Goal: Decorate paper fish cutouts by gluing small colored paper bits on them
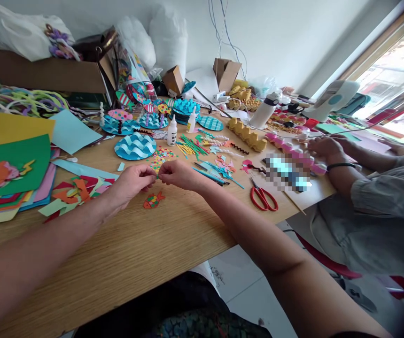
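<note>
My left hand (136, 184) and my right hand (177, 175) meet above the wooden table, fingertips pinched close together. A tiny bit of something greenish shows between them, too small to name. Just below lies an orange paper fish (153, 200) with green and yellow spots. Behind my fingers a heap of small coloured paper dots (163, 156) is spread out. A round blue wave-patterned disc (135, 146) and a white glue bottle (172, 131) stand beyond the dots.
Paper scraps (78, 192) and coloured sheets (15, 164) lie on the left. Red-handled scissors (263, 197) and blue pens (209, 176) are to the right. Another person's hands (325, 149) work by a pink egg-carton strip (293, 152). A white bottle (266, 109) stands farther back.
</note>
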Demonstrator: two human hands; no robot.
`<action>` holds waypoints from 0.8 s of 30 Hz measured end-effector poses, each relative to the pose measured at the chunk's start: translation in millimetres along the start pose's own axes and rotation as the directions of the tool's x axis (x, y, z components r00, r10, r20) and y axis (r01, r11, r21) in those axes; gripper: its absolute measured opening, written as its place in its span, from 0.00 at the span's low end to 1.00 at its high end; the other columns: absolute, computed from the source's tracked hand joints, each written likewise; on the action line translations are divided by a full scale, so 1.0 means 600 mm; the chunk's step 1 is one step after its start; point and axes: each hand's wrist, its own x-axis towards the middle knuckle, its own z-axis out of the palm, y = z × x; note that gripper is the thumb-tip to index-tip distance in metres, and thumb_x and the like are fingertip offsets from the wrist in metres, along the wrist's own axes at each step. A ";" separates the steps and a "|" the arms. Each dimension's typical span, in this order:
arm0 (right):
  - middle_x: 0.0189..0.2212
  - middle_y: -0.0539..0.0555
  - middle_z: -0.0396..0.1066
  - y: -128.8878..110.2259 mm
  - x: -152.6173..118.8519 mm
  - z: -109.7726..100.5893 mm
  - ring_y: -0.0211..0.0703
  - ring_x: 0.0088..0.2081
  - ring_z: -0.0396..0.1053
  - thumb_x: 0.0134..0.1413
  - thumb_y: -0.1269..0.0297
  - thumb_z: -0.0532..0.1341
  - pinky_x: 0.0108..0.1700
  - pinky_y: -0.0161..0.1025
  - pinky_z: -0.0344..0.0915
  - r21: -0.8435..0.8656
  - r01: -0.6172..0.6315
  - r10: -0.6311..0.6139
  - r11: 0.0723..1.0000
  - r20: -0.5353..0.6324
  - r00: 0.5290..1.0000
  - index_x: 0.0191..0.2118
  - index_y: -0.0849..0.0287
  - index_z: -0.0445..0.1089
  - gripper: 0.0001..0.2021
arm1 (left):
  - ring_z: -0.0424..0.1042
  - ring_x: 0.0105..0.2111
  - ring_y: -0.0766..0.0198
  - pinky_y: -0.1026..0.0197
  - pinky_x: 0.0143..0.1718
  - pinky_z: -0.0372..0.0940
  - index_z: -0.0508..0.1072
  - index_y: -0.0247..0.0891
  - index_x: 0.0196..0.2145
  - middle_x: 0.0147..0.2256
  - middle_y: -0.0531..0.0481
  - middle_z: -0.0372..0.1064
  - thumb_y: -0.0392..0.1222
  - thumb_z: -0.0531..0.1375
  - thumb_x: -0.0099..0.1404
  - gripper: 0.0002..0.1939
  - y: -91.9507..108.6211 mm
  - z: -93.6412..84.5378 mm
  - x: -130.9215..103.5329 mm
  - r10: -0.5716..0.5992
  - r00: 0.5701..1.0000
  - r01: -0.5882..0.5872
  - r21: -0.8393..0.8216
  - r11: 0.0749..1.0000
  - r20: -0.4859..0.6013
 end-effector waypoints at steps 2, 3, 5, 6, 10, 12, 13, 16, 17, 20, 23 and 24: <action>0.19 0.46 0.64 -0.002 -0.005 0.000 0.28 0.22 0.59 0.46 0.75 0.54 0.26 0.28 0.54 -0.009 -0.015 0.015 1.000 -0.020 1.000 0.27 0.66 0.67 0.06 | 0.60 0.21 0.69 0.66 0.22 0.57 0.71 0.35 0.25 0.20 0.55 0.63 0.44 0.60 0.43 0.11 0.000 0.000 -0.005 0.012 1.000 -0.012 0.002 1.000 0.024; 0.19 0.46 0.64 -0.003 -0.008 0.000 0.28 0.22 0.59 0.46 0.75 0.54 0.27 0.28 0.54 -0.013 -0.018 0.018 1.000 -0.038 0.999 0.27 0.65 0.67 0.05 | 0.61 0.21 0.69 0.66 0.22 0.57 0.71 0.35 0.25 0.21 0.56 0.63 0.44 0.60 0.43 0.11 0.000 0.000 -0.007 0.016 0.999 -0.016 0.004 1.000 0.030; 0.21 0.47 0.65 -0.006 -0.014 0.001 0.28 0.23 0.59 0.47 0.74 0.55 0.28 0.28 0.54 -0.025 -0.009 0.007 1.000 -0.066 0.998 0.29 0.65 0.68 0.05 | 0.61 0.22 0.69 0.66 0.23 0.58 0.71 0.35 0.25 0.21 0.56 0.63 0.44 0.60 0.44 0.11 0.000 -0.002 -0.011 0.018 0.999 -0.019 0.016 1.000 0.033; 0.22 0.47 0.65 -0.007 -0.016 0.002 0.28 0.24 0.59 0.47 0.73 0.55 0.28 0.28 0.54 -0.031 -0.001 -0.001 1.000 -0.074 0.997 0.29 0.65 0.68 0.05 | 0.61 0.22 0.69 0.66 0.23 0.58 0.71 0.35 0.25 0.21 0.56 0.63 0.44 0.60 0.44 0.11 -0.001 -0.003 -0.012 0.021 0.999 -0.022 0.027 0.999 0.032; 0.23 0.48 0.66 -0.013 -0.022 0.006 0.29 0.25 0.59 0.48 0.71 0.56 0.28 0.28 0.53 -0.059 0.013 -0.017 0.998 -0.078 0.997 0.29 0.65 0.68 0.04 | 0.62 0.23 0.68 0.65 0.23 0.59 0.70 0.36 0.25 0.21 0.55 0.63 0.45 0.59 0.45 0.11 -0.002 -0.006 -0.015 0.043 0.998 -0.046 0.075 0.996 0.044; 0.22 0.47 0.66 -0.016 -0.024 0.007 0.29 0.25 0.59 0.48 0.71 0.57 0.28 0.28 0.53 -0.084 0.017 -0.024 0.996 -0.079 0.997 0.28 0.65 0.69 0.05 | 0.61 0.22 0.68 0.65 0.23 0.58 0.70 0.36 0.25 0.20 0.56 0.63 0.45 0.59 0.45 0.11 -0.002 -0.006 -0.016 0.049 0.998 -0.053 0.097 0.994 0.047; 0.22 0.47 0.66 -0.018 -0.025 0.007 0.29 0.25 0.59 0.48 0.71 0.56 0.29 0.28 0.53 -0.097 0.020 -0.028 0.995 -0.076 0.997 0.28 0.65 0.69 0.05 | 0.61 0.21 0.68 0.65 0.22 0.58 0.70 0.36 0.25 0.20 0.56 0.63 0.45 0.58 0.45 0.11 -0.002 -0.006 -0.016 0.051 0.998 -0.055 0.106 0.993 0.049; 0.23 0.48 0.66 -0.022 -0.027 0.006 0.29 0.25 0.59 0.47 0.72 0.56 0.29 0.28 0.53 -0.128 0.023 -0.032 0.992 -0.071 0.997 0.28 0.65 0.69 0.05 | 0.60 0.20 0.68 0.65 0.22 0.57 0.70 0.36 0.25 0.19 0.56 0.62 0.45 0.58 0.45 0.10 -0.002 -0.005 -0.017 0.056 0.996 -0.063 0.116 0.991 0.064; 0.23 0.48 0.66 -0.022 -0.028 0.007 0.29 0.25 0.59 0.47 0.72 0.56 0.29 0.28 0.53 -0.136 0.024 -0.034 0.990 -0.068 0.997 0.28 0.65 0.69 0.05 | 0.60 0.20 0.69 0.65 0.21 0.56 0.70 0.36 0.25 0.19 0.56 0.61 0.45 0.58 0.46 0.10 -0.002 -0.005 -0.018 0.057 0.996 -0.065 0.117 0.991 0.071; 0.22 0.48 0.66 -0.022 -0.029 0.008 0.29 0.25 0.59 0.47 0.72 0.56 0.28 0.28 0.53 -0.158 0.022 -0.031 0.987 -0.060 0.998 0.28 0.64 0.70 0.06 | 0.59 0.20 0.69 0.66 0.21 0.55 0.70 0.36 0.26 0.19 0.56 0.61 0.45 0.57 0.46 0.10 -0.003 -0.006 -0.018 0.054 0.996 -0.063 0.127 0.990 0.076; 0.22 0.48 0.67 -0.020 -0.029 0.011 0.29 0.24 0.59 0.47 0.71 0.56 0.28 0.29 0.53 -0.166 0.013 -0.024 0.986 -0.063 0.998 0.28 0.64 0.70 0.06 | 0.59 0.19 0.69 0.66 0.21 0.55 0.70 0.36 0.25 0.19 0.56 0.61 0.44 0.57 0.46 0.10 -0.005 -0.007 -0.019 0.041 0.996 -0.052 0.129 0.990 0.082; 0.22 0.48 0.67 -0.019 -0.029 0.012 0.29 0.25 0.59 0.47 0.71 0.56 0.28 0.29 0.53 -0.165 0.014 -0.025 0.986 -0.066 0.998 0.28 0.64 0.71 0.06 | 0.59 0.19 0.69 0.66 0.21 0.55 0.70 0.36 0.25 0.19 0.56 0.61 0.44 0.57 0.46 0.10 -0.005 -0.007 -0.019 0.036 0.995 -0.047 0.126 0.991 0.088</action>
